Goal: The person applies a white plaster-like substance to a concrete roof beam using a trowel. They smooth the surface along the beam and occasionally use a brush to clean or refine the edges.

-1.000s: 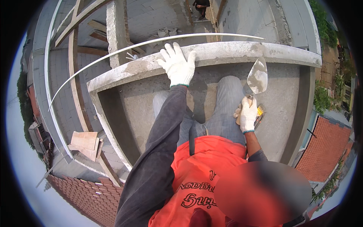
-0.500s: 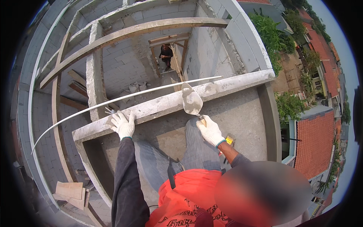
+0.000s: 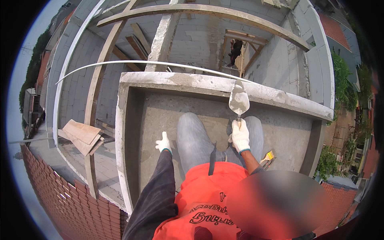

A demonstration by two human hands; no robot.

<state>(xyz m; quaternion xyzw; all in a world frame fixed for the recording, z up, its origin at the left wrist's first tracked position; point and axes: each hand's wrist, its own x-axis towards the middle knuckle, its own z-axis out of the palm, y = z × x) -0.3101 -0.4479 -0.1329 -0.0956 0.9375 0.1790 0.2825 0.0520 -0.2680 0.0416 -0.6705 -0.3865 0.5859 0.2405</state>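
Observation:
In a white knit glove, my right hand [image 3: 240, 136] is closed around the handle of a pointed trowel [image 3: 239, 98]. Grey mortar smears the trowel's blade, whose tip reaches the far concrete rim [image 3: 192, 83]. My left hand [image 3: 163, 143], gloved too, hovers over the grey slab [image 3: 160, 114] left of my knees with thumb and fingers apart, holding nothing. On the slab by my right forearm lies a paintbrush [image 3: 269, 156] with a yellow part; a darker tool beside it is hard to make out.
A thin white pipe [image 3: 160, 63] curves along the rim's far side. Beyond is a deep drop into block-walled rooms, crossed by wooden beams [image 3: 208, 9]. Another person [image 3: 236, 50] stands below. Boards [image 3: 83, 134] lie at left, above a tiled roof [image 3: 68, 200].
My left hand has come off the concrete rim and drawn back over the slab. The trowel now points straight away from me. My view has turned toward the left.

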